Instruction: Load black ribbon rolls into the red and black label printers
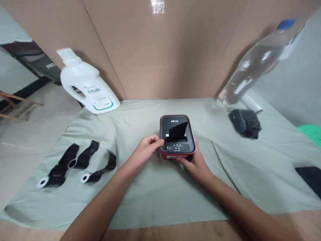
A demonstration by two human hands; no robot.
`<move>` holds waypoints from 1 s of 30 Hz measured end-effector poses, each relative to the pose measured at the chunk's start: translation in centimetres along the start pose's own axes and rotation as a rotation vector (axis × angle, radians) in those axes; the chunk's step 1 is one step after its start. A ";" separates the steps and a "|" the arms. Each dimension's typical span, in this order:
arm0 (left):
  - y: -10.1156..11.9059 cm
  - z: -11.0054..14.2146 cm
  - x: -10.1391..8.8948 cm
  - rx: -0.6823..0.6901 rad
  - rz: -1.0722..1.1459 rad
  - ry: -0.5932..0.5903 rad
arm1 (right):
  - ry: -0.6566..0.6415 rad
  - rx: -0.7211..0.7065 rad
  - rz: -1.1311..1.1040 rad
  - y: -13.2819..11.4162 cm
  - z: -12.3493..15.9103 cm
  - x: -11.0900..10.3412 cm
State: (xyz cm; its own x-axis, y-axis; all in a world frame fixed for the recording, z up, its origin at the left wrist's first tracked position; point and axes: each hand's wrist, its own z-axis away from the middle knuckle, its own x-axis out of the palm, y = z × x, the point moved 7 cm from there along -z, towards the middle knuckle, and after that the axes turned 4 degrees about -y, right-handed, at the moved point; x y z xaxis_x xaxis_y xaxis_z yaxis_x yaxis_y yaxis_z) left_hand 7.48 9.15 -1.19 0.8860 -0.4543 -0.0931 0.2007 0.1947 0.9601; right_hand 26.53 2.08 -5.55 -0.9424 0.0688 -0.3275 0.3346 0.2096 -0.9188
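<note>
A small receipt printer (175, 147), black on top with red sides, sits in front of me on the cloth. A strip of black paper (177, 131) stands up out of its slot. My left hand (149, 145) is closed at the printer's left edge, its thumb touching the lid and its fingers curled in. My right hand (197, 164) grips the lower right corner, with the thumb along the front and the other fingers partly hidden behind the side. To the left lie several paper rolls, including one black roll (56, 174) with a loose unrolled tail.
A white jug (85, 83) stands at the back left and a clear bottle with a blue cap (255, 67) at the back right. Near the bottle lies a black bundle (244, 123). A dark flat object (309, 179) is at the right edge. Cardboard (160, 50) walls the back.
</note>
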 end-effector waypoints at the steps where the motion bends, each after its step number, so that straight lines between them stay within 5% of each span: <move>1: -0.1 0.0 0.0 -0.008 0.009 -0.004 | 0.000 0.000 -0.002 0.0 0.0 0.0; 30: -0.1 0.0 0.1 0.057 -0.034 0.041 | 0.012 -0.036 0.028 -0.5 0.1 -0.1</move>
State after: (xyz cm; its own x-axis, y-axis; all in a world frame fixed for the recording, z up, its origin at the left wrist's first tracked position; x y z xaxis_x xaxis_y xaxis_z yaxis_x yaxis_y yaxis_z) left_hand 7.55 9.06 -1.30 0.8956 -0.4236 -0.1357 0.2081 0.1294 0.9695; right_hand 26.44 1.91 -5.06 -0.9328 0.0871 -0.3496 0.3602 0.2419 -0.9009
